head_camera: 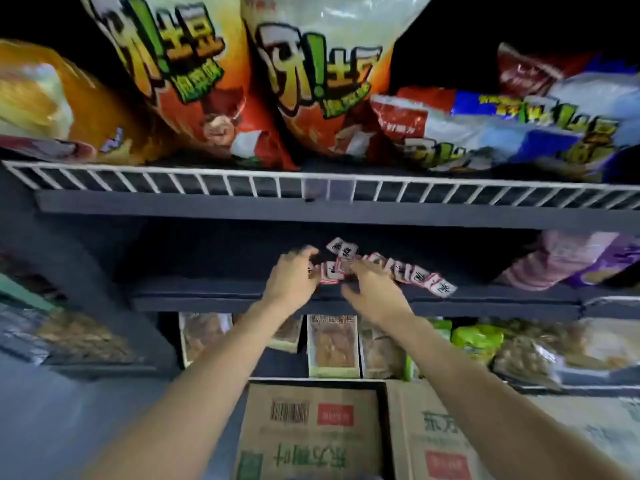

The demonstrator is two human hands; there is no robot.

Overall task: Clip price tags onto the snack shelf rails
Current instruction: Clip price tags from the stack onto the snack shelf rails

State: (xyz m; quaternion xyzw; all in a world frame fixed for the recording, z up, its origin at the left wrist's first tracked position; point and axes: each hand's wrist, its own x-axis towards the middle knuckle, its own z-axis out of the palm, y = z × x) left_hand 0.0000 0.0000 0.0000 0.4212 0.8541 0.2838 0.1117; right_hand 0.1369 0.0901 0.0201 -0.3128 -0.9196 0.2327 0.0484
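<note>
Several small white price tags with red borders [412, 271] lie in a loose row on the dark middle shelf [207, 292]. My left hand [292, 278] reaches in at the left end of the pile, fingers curled over the tags there. My right hand [372, 289] rests just to its right, fingertips on the tags in the middle of the pile. Motion blur hides whether either hand pinches a tag. Above, the white wire rail [173, 183] of the upper shelf carries one clear tag holder [327, 189].
Large chip bags [194, 81] and flatter snack packs [502, 126] fill the upper shelf. Pink packets [568, 261] sit at the middle shelf's right. Packaged snacks [332, 344] stand on the lower shelf, with cardboard boxes [311, 431] below my arms.
</note>
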